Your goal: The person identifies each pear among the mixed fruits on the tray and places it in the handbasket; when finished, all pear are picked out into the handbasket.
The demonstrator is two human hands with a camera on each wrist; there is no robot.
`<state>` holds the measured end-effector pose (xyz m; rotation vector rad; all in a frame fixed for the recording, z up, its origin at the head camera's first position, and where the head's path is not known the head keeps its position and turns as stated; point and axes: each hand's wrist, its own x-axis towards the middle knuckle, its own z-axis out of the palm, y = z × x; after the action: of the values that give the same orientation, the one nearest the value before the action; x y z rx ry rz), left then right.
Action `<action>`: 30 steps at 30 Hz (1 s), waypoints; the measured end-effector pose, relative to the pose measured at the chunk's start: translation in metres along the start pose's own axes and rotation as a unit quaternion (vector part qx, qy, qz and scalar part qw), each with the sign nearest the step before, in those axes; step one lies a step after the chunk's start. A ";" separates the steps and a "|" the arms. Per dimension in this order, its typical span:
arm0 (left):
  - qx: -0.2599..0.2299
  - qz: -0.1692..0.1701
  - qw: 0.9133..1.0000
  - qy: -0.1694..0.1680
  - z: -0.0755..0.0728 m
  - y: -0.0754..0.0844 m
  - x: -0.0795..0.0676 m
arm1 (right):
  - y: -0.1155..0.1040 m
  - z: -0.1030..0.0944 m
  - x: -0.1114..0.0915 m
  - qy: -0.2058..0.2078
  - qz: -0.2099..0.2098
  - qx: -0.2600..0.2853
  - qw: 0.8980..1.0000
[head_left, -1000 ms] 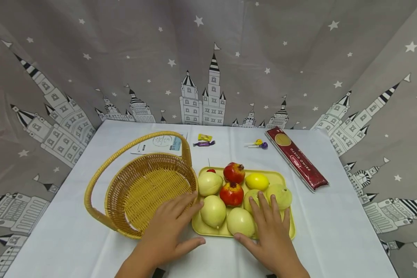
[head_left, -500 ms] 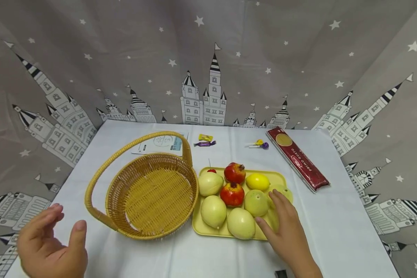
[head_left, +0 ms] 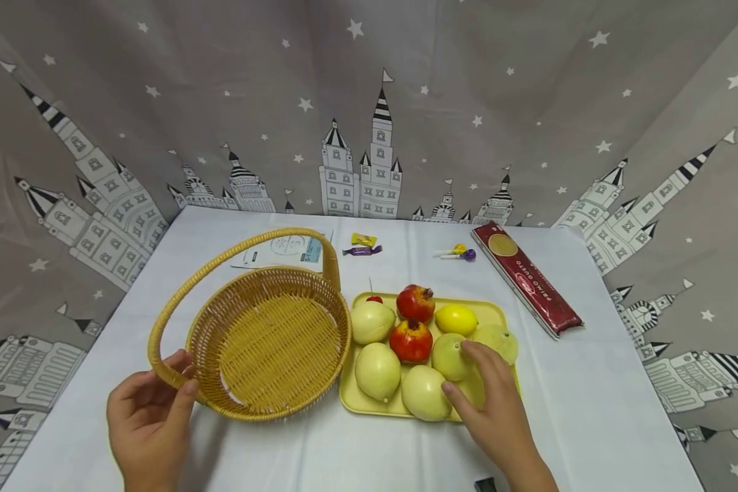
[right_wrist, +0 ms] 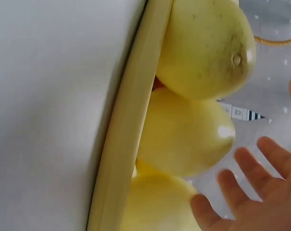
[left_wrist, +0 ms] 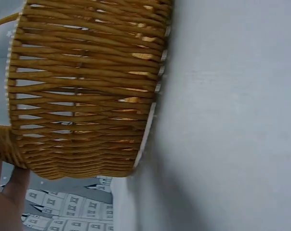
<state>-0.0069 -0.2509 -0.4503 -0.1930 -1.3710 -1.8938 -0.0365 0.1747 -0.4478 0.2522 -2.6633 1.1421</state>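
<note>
My left hand (head_left: pixel 150 417) grips the near left foot of the handle on a wicker basket (head_left: pixel 203 335), thumb on one side and fingers on the other. In the left wrist view, the fingertips touch the handle's base beside the woven wall (left_wrist: pixel 83 96). The basket's inside shows bare weave. My right hand (head_left: pixel 498 410) hovers with fingers spread over the right part of a yellow tray (head_left: pixel 375 412). On the tray lie several pale yellow-green fruits (head_left: pixel 427 393), two red pomegranates (head_left: pixel 412 342), a lemon (head_left: pixel 456 319) and a small cherry (head_left: pixel 374 298).
Behind the basket lies a white printed packet (head_left: pixel 277 253). Two wrapped candies (head_left: pixel 363 251) and two lollipops (head_left: pixel 467 255) lie at the back. A long dark red packet (head_left: pixel 525 280) is slanted right of the tray. A grey castle-print curtain (head_left: pixel 443 102) stands behind.
My left hand has gone from beside the tray out to the left, then onto the basket's handle. My right hand has drawn back slightly to the right, off the fruits.
</note>
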 end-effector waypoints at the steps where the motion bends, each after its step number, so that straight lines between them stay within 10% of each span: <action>1: 0.005 0.001 1.000 -0.001 0.000 -0.001 0.000 | -0.002 0.000 -0.001 0.007 -0.003 0.003 1.000; 11: 0.002 0.038 0.999 -0.011 0.000 -0.007 0.001 | -0.012 0.017 -0.009 -0.033 -0.078 0.051 0.995; 22: -0.006 0.041 0.999 -0.005 0.000 -0.008 0.001 | -0.004 0.031 -0.010 -0.125 -0.047 0.019 0.991; 30: -0.002 0.040 0.999 -0.010 0.000 -0.009 0.002 | 0.001 0.035 -0.009 -0.121 -0.040 0.022 0.992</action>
<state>-0.0145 -0.2509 -0.4559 -0.2661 -1.3523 -1.8340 -0.0333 0.1503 -0.4743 0.5327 -2.8051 1.2158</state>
